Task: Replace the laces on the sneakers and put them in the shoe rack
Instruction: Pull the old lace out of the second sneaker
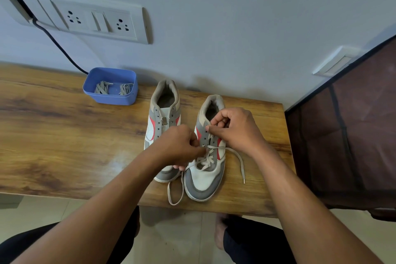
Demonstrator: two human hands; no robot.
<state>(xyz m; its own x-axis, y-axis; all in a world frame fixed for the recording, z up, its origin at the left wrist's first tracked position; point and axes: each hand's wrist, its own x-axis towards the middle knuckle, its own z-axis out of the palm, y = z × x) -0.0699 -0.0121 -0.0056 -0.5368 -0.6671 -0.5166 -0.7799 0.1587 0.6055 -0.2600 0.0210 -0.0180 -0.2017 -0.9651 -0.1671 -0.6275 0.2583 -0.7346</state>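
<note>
Scene: A white, grey and red laced sneaker [203, 178] stands at centre-right of the frame on a brown wood-grain table [64, 135]. It sits just beside its unlaced twin sneaker [165, 111], both near the front edge, apparently for easy reach.
Left hand: The left hand [180, 146], fingers curled, pinches the flat white lace [209, 159] at the middle eyelets, seemingly to keep it taut.
Right hand: The right hand [235, 128] pinches the grey eyelet strip higher up, likely steadying the shoe. Whether a lace tip sits between its fingers cannot be told.
Lace: It crosses only the lower eyelets, and both ends trail loose on the table.
Container: A blue plastic tub [111, 97] at upper left of the table holds two bundles of pale laces [102, 88].
Rack: A dark fabric-sided frame [342, 124] at the right edge may be the shoe rack.
</note>
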